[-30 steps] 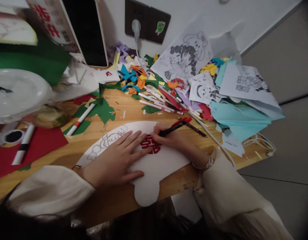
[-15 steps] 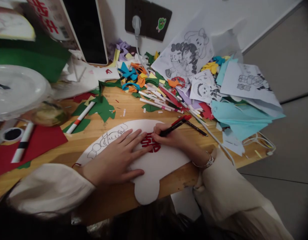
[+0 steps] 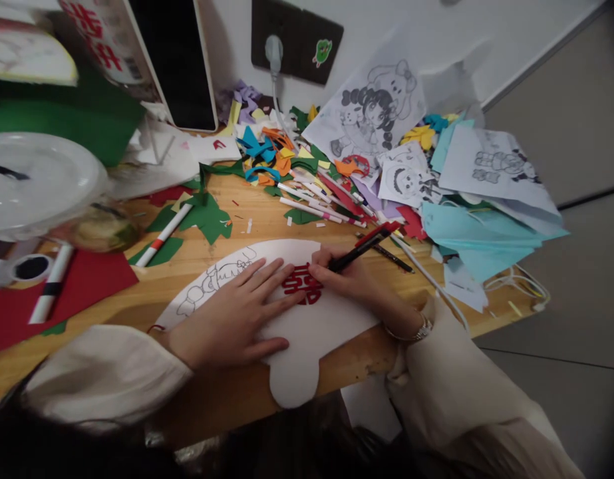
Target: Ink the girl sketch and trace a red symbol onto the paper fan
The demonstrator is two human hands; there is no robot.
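A white fan-shaped board [image 3: 293, 372] with a rounded tab lies flat at the table's front edge. Its left part carries a black outline drawing [image 3: 207, 287], and a red character design [image 3: 301, 285] stands in its middle. My left hand [image 3: 237, 316] rests flat on the board with fingers spread, partly covering the drawing. In my right hand [image 3: 346, 273] a black pen with a red part [image 3: 364, 245] is gripped; the fingers are over the right edge of the red design. Its tip is hidden behind the fingers.
Behind the board lie several white markers [image 3: 316, 206], colored paper scraps [image 3: 259, 150] and line-drawing sheets [image 3: 371, 106]. A tablet-like device [image 3: 177, 63] leans at the back. Left are a plastic lid [image 3: 42, 179] and red paper [image 3: 102, 273]. A white cable [image 3: 431, 283] crosses the right side.
My right hand has shifted slightly right, with the pen leaning further right, so more of the red design's right side shows. My left hand stays in place on the board.
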